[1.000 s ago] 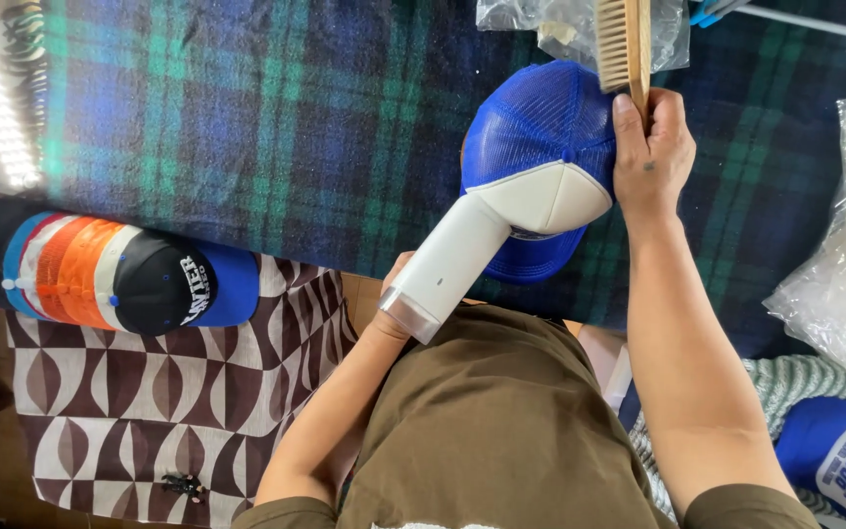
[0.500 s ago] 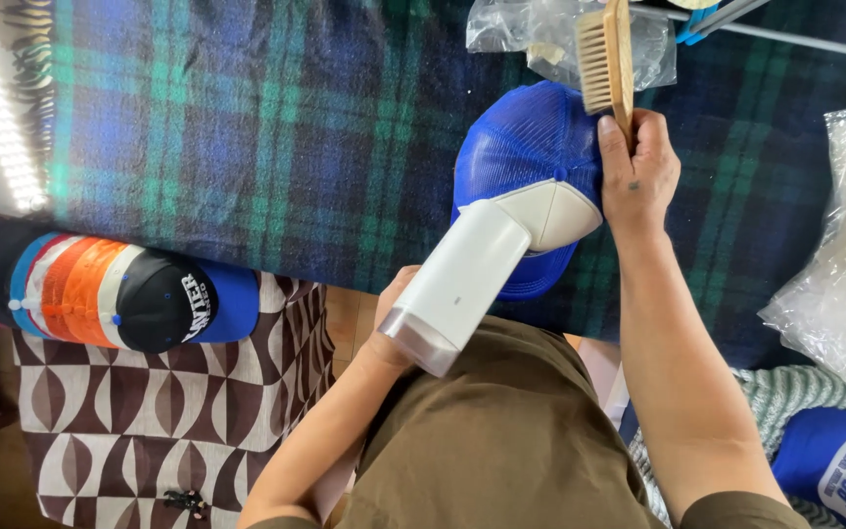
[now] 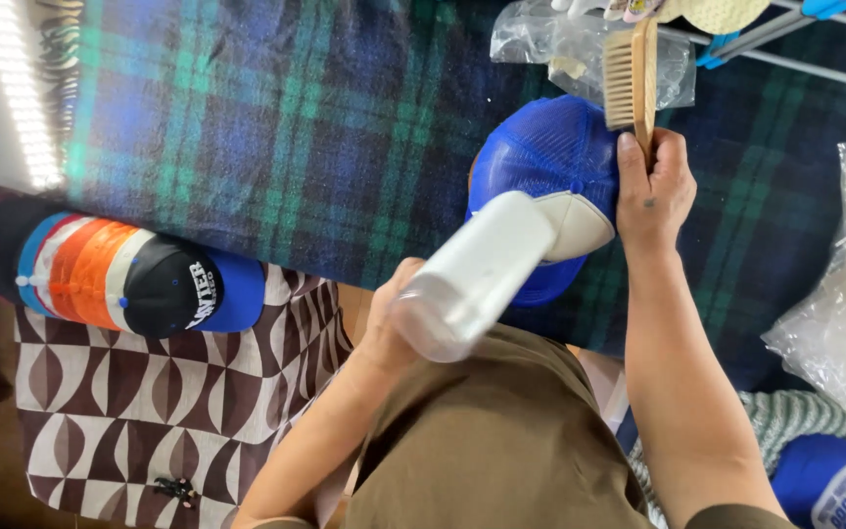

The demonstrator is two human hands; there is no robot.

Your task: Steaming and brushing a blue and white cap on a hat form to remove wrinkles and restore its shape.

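Brushing blue cap, white bottle

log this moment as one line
left hand: holds white bottle | right hand: holds wooden brush | blue cap: on plaid cloth

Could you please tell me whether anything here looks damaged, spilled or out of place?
Nothing stands out. The right hand holds a wooden brush by the blue cap; the left hand holds a white bottle.

The blue mesh cap with a white front panel lies on the plaid blanket. A white spray bottle is tilted with its top toward the cap's front. A wooden brush, bristles facing left, stands upright at the cap's right edge.
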